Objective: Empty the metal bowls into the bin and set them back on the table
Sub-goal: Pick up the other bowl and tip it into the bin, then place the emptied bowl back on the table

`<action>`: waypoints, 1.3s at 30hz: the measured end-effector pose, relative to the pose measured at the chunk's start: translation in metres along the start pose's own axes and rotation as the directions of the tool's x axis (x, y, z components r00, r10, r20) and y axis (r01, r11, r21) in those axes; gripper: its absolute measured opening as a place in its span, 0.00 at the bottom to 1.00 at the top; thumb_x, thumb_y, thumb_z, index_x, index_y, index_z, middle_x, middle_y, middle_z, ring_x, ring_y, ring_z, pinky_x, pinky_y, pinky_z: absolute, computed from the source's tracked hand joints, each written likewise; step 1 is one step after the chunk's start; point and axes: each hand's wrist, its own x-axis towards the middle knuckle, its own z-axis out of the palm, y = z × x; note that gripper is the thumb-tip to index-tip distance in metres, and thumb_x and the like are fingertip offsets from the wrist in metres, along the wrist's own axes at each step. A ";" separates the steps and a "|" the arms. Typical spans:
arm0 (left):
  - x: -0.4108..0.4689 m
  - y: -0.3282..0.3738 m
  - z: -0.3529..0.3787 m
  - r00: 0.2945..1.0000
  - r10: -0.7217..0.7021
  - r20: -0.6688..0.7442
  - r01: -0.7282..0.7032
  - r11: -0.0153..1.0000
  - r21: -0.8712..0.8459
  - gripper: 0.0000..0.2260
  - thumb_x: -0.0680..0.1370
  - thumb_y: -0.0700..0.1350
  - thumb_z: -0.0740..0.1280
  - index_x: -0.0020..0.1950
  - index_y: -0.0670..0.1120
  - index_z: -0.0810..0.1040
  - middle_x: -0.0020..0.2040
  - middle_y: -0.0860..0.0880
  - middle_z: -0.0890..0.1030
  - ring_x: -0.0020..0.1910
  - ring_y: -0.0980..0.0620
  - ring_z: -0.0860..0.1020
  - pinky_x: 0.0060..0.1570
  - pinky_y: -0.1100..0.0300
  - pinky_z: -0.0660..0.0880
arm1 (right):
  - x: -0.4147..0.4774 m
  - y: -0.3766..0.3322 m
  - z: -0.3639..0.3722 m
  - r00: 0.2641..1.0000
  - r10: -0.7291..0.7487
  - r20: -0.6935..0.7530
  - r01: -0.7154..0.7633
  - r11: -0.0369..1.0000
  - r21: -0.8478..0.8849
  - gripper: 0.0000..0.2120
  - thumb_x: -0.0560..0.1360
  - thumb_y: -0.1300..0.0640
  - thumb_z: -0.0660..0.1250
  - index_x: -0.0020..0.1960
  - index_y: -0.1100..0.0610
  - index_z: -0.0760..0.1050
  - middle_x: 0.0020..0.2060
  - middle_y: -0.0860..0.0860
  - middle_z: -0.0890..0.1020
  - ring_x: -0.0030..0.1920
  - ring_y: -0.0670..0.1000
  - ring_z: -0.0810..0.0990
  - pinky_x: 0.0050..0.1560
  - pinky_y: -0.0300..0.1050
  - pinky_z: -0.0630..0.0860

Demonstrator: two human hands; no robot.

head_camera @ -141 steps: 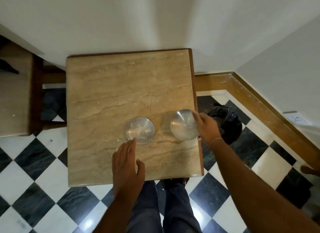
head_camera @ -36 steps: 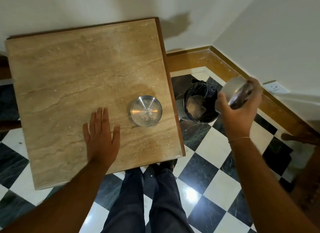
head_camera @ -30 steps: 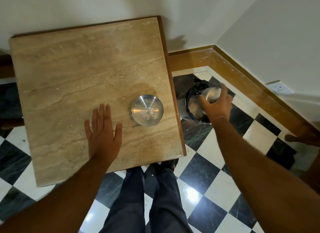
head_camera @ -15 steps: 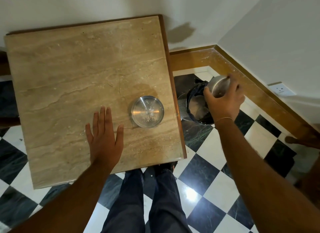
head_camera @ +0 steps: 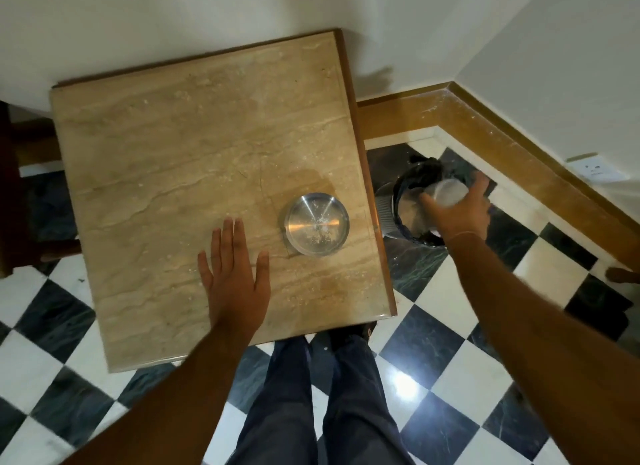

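Bowl [head_camera: 446, 194] tilted over the bin [head_camera: 401, 201], gripped in right hand [head_camera: 457, 212]; left hand [head_camera: 235, 277] flat, empty.

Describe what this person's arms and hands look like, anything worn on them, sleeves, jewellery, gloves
Both forearms are bare all the way to the picture's edge, with no sleeves in view. The hands are bare too, no gloves. The left hand shows no ring, watch or band. The right hand has a thin, light-coloured band or thread around the wrist; its material is too fine to tell. No markings are visible on either arm.
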 end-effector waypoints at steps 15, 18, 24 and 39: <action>0.019 0.095 -0.081 0.928 0.327 0.177 -0.230 0.880 -0.416 0.60 0.69 0.71 0.77 0.88 0.58 0.41 0.89 0.53 0.52 0.85 0.54 0.55 0.83 0.46 0.60 | -0.133 -0.105 -0.015 0.676 -0.087 0.732 -0.657 0.378 0.652 0.30 0.82 0.32 0.64 0.72 0.52 0.84 0.69 0.61 0.86 0.66 0.62 0.86 0.62 0.67 0.85; 0.030 0.108 -0.099 0.917 0.349 0.194 -0.264 0.895 -0.360 0.64 0.66 0.72 0.79 0.88 0.60 0.39 0.90 0.54 0.48 0.87 0.49 0.54 0.83 0.41 0.61 | -0.156 -0.127 0.000 0.580 -0.103 0.808 -0.716 0.408 0.566 0.31 0.82 0.36 0.66 0.71 0.58 0.84 0.64 0.62 0.87 0.50 0.58 0.92 0.43 0.54 0.89; 0.039 0.082 -0.116 0.970 0.202 0.134 -0.169 0.960 -0.221 0.61 0.66 0.68 0.80 0.89 0.55 0.48 0.84 0.49 0.58 0.80 0.44 0.65 0.74 0.46 0.73 | -0.163 -0.155 0.026 0.497 -0.096 0.862 -0.626 0.648 0.434 0.27 0.85 0.34 0.63 0.69 0.52 0.85 0.63 0.56 0.89 0.60 0.56 0.90 0.57 0.51 0.86; 0.046 0.000 -0.043 0.987 -0.052 0.152 0.050 0.999 0.019 0.59 0.67 0.66 0.81 0.88 0.55 0.51 0.84 0.44 0.60 0.79 0.37 0.65 0.74 0.39 0.69 | -0.112 -0.101 0.068 0.822 -0.543 0.170 0.532 0.840 0.107 0.19 0.83 0.51 0.73 0.70 0.57 0.80 0.67 0.55 0.82 0.70 0.58 0.78 0.74 0.53 0.71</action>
